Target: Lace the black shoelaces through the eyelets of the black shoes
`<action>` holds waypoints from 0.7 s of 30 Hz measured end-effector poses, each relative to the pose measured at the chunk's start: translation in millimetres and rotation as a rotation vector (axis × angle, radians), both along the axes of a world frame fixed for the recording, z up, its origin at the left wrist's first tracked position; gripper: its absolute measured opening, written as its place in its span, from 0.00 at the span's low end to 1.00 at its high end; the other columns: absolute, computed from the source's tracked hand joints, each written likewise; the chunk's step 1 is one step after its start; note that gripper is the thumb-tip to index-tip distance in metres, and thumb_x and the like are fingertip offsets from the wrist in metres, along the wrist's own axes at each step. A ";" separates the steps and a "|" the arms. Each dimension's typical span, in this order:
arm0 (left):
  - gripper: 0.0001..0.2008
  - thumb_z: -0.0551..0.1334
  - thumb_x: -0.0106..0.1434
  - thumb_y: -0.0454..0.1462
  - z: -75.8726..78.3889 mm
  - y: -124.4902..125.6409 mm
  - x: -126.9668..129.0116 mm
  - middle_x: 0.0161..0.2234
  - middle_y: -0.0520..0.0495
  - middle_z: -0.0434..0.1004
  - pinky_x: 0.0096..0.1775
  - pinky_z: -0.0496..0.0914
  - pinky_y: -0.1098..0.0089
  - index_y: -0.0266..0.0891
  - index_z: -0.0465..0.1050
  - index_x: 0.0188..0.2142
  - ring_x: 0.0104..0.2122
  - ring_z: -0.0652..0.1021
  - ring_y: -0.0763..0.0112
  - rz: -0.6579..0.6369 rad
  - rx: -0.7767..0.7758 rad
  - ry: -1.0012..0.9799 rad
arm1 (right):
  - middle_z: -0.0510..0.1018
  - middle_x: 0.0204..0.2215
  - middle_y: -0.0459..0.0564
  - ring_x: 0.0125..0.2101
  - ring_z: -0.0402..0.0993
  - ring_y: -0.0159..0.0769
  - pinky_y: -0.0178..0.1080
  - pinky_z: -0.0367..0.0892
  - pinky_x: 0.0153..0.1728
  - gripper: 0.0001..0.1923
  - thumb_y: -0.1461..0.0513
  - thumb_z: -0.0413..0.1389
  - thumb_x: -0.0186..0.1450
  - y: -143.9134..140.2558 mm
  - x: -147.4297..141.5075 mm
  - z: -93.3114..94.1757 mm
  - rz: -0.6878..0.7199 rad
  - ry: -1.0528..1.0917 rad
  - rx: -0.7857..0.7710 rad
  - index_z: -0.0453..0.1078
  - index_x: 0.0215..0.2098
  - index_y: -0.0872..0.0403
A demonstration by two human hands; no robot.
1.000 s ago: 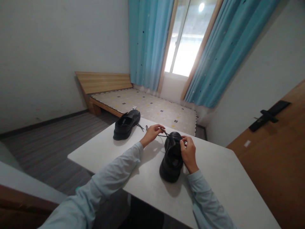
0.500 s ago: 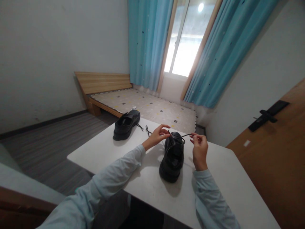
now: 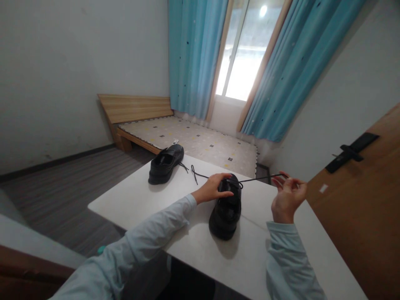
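A black lace-up shoe (image 3: 225,216) rests on the white table (image 3: 131,204), its toe pointing away from me and its heel nearest. My left hand (image 3: 215,188) lies across the shoe's upper, thumb and fingers spread around it and gripping it. To the right and slightly raised, my right hand (image 3: 288,196) pinches the end of a black shoelace (image 3: 258,179). The lace runs nearly straight from the shoe's eyelets to those fingers. Another lace end (image 3: 194,174) lies looped on the table, left of the shoe. The eyelets are partly hidden by my left hand.
A second black shoe (image 3: 165,164) stands at the table's far left edge, its laces hanging loose. Beyond the table is a bed (image 3: 200,139) with a patterned mattress. A wooden door (image 3: 365,200) with a black handle is on the right.
My right hand has moved right, drawing the lace out longer and straighter. My left hand has shifted slightly right and down, from the shoe's left edge onto its upper.
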State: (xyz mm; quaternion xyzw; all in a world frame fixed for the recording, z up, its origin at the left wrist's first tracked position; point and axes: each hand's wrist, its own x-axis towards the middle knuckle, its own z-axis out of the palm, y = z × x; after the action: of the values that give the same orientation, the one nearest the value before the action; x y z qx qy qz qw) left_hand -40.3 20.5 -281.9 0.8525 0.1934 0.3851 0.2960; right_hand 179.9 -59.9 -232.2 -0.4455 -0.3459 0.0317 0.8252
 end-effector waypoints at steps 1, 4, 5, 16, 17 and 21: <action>0.31 0.66 0.54 0.46 -0.3 0.0 -0.3 0.53 0.40 0.68 0.55 0.61 0.59 0.39 0.61 0.54 0.53 0.69 0.59 -0.036 -0.034 0.005 | 0.76 0.33 0.44 0.24 0.75 0.27 0.36 0.71 0.29 0.13 0.56 0.56 0.59 -0.8 0.9 1.3 0.005 0.009 0.009 0.54 0.35 0.50; 0.33 0.65 0.55 0.44 -1.5 0.8 -1.0 0.52 0.38 0.68 0.54 0.62 0.61 0.37 0.57 0.56 0.53 0.70 0.60 -0.100 -0.108 0.008 | 0.76 0.33 0.43 0.24 0.76 0.28 0.37 0.71 0.30 0.14 0.56 0.56 0.59 -3.4 2.9 5.3 0.016 0.028 0.034 0.53 0.35 0.49; 0.33 0.65 0.55 0.44 -1.9 1.4 -1.1 0.52 0.38 0.68 0.54 0.62 0.61 0.36 0.56 0.56 0.53 0.70 0.61 -0.107 -0.117 0.003 | 0.76 0.33 0.42 0.24 0.76 0.29 0.37 0.70 0.30 0.14 0.56 0.56 0.59 -4.4 3.7 6.8 0.015 0.033 0.039 0.53 0.35 0.49; 0.28 0.64 0.56 0.43 -0.8 3.3 -2.6 0.51 0.39 0.69 0.54 0.63 0.60 0.37 0.61 0.53 0.52 0.70 0.60 -0.098 -0.077 0.002 | 0.74 0.32 0.42 0.23 0.75 0.32 0.42 0.70 0.29 0.14 0.57 0.52 0.58 -13.7 18.7 17.8 -0.022 0.027 0.030 0.48 0.35 0.48; 0.27 0.64 0.56 0.42 0.0 3.1 -2.8 0.51 0.39 0.69 0.54 0.63 0.60 0.37 0.61 0.53 0.52 0.70 0.60 -0.096 -0.075 0.006 | 0.74 0.31 0.41 0.23 0.75 0.32 0.42 0.70 0.29 0.14 0.57 0.51 0.58 -13.4 19.0 17.5 -0.021 0.027 0.035 0.47 0.35 0.47; 0.26 0.64 0.56 0.43 1.2 3.5 -3.3 0.52 0.39 0.69 0.54 0.63 0.61 0.36 0.63 0.52 0.52 0.70 0.60 -0.083 -0.068 0.030 | 0.71 0.28 0.38 0.27 0.76 0.33 0.43 0.72 0.29 0.14 0.59 0.51 0.58 -12.2 23.2 16.0 -0.014 0.081 0.067 0.47 0.35 0.47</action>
State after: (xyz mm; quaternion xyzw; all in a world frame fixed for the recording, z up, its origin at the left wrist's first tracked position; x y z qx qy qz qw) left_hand -43.6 24.1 -280.7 0.8549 0.1752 0.3528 0.3376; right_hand 203.2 -72.1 -216.2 -0.4183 -0.3098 0.0322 0.8533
